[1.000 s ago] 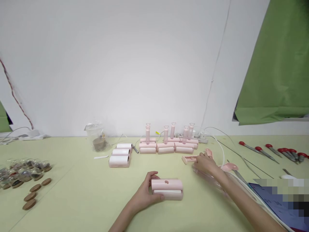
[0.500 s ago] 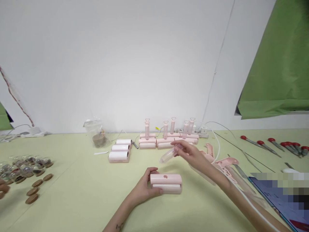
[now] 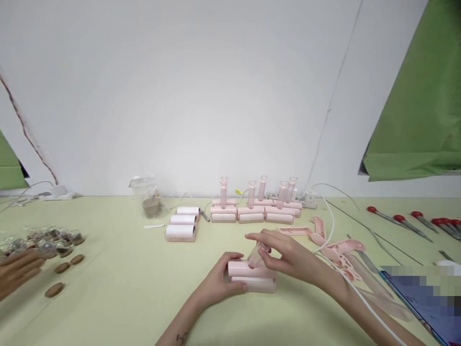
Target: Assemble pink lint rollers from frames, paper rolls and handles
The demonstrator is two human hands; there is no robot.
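Pale green covers the tabletop [image 3: 126, 293], where the work looks well past halfway, judging by what stands on it. Its largest group is six pink rollers [image 3: 251, 216] near the wall, each with an upright, heart-topped tube [image 3: 224, 196]; these appear done. Left of them, three white-topped blocks [image 3: 180, 233] lie in a stack of rows with no tube showing, so they seem unfinished, though whether they are the same article turned over I cannot tell.

The piece in hand is a single pink body [image 3: 238, 267], resting on the tabletop in front of the person. The left hand [image 3: 220, 278] has its grip closed around that body's left end, thumb along the front. The right hand [image 3: 290, 252] pinches a clear tube [image 3: 254, 257], tilted, its lower end meeting the body's top; whether it is seated is hidden.

Smaller parts remain loose on the right: pink curved pieces [image 3: 345, 246], clear pieces [image 3: 370, 276] and, smallest, pink loops [image 3: 352, 275], all apparently unused so far.
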